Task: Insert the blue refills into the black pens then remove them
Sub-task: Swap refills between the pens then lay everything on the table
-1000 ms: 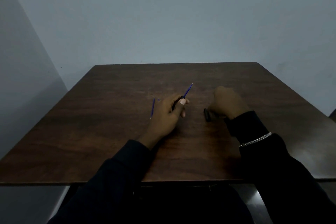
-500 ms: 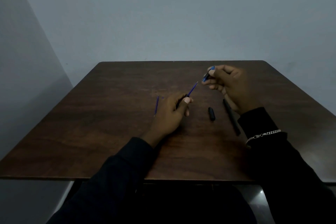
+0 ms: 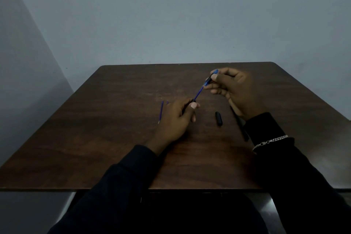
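**Blue refill held between two hands above the table**

A thin blue refill [image 3: 198, 94] is gripped at its lower end by the left hand [image 3: 175, 119], whose thumb and fingers are closed narrowly around it; a dark piece, possibly a pen barrel, is glimpsed inside that grip but cannot be identified with certainty. The refill slants up and to the right from the left fingertips toward the right hand [image 3: 233, 91]. There a small blue-and-black pen part [image 3: 211, 78] is pinched between the thumb and forefinger of the right hand, the remaining fingers being curled loosely beneath. The upper end of the refill is met by this part just beside the right fingertips; whether it is seated inside cannot be told.

Just left of the left-hand fingers, a second blue refill [image 3: 161, 111] is laid flat on the dark wooden table [image 3: 114, 138]. Between the two hands, nearer the right wrist, a short black cap [image 3: 218, 118] is seen lying on the wood. Under the heel of the right hand a long black pen barrel [image 3: 239, 123] is partly hidden. A silver chain bracelet [image 3: 269, 141] is worn over the dark sleeve at the right wrist.
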{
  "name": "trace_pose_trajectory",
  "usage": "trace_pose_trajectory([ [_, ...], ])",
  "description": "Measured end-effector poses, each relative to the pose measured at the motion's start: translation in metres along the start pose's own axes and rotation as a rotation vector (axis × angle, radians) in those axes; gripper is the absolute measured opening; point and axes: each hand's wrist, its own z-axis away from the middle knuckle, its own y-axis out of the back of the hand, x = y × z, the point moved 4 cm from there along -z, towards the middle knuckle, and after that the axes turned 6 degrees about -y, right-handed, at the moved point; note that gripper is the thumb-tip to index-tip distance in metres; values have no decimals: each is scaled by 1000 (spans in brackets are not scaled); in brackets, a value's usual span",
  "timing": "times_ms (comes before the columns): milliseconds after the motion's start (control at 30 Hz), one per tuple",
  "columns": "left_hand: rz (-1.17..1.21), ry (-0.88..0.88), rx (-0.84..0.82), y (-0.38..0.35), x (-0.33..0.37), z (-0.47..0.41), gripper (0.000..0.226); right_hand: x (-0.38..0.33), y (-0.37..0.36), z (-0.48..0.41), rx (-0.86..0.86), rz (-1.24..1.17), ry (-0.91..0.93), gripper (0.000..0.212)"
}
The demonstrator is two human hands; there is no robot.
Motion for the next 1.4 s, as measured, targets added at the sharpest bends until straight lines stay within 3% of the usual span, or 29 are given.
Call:
trace_pose_trajectory([
  [1400,25,-15,19,3,5,0,25,2,-4,2,-81,-30,-73,9],
])
